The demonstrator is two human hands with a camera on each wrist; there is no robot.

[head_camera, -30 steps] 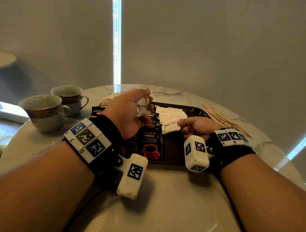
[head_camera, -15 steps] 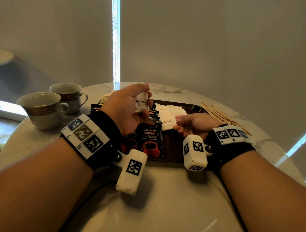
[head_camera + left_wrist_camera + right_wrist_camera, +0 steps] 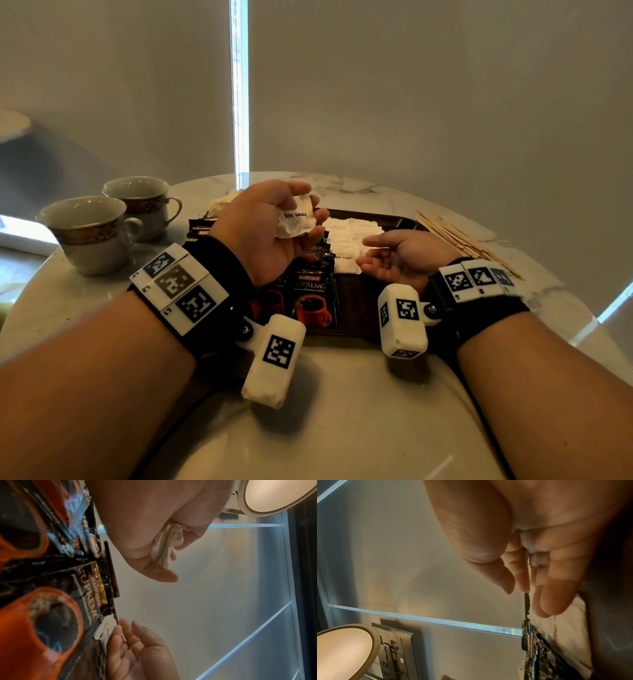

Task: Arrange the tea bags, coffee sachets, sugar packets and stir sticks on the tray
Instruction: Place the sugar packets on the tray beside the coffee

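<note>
My left hand (image 3: pixel 310 205) is raised over the black coffee sachets (image 3: pixel 311 294) and grips a small bunch of white brown-sugar packets (image 3: pixel 294 221), which also show in the left wrist view (image 3: pixel 164 545). My right hand (image 3: pixel 373 255) is low over the dark tray (image 3: pixel 356 308) with fingers (image 3: pixel 522 574) straight and holding nothing. Its fingertips are at a sugar packet (image 3: pixel 346 263) lying beside the sachets. More white packets (image 3: pixel 349 229) lie in rows further back on the tray. Wooden stir sticks (image 3: pixel 459 236) lie on the table right of the tray.
Two cups (image 3: pixel 92 233) (image 3: pixel 144 202) stand at the left of the round marble table (image 3: pixel 325 411). A pale pile of tea bags (image 3: pixel 222 205) shows behind my left hand. The wall is close behind the table's far edge.
My right hand has uncurled and let go of the sugar packet it pinched, which now lies on the tray. My left hand keeps its packets and has loosened slightly.
</note>
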